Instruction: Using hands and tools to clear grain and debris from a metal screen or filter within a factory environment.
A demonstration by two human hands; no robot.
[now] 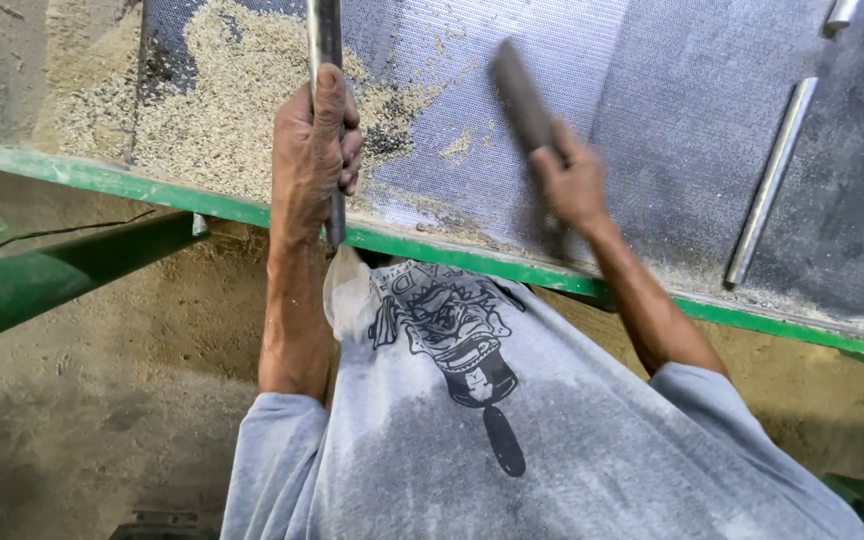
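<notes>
My left hand (312, 150) is closed around a dark metal bar (329, 40) that runs up over a perforated sieve screen (552, 60). My right hand (574, 182) grips a dark stick-like tool (518, 92), blurred, held over the middle of the screen. A heap of pale grain and husk (222, 110) lies on the screen's left part, just left of my left hand. Thin patches of grain (457, 145) sit between my two hands.
The screen sits in a green-edged frame (452, 258) right in front of my grey shirt. A silver metal strip (770, 180) crosses the screen at the right. A green beam (42, 280) slants at the left over a dusty floor (102, 400).
</notes>
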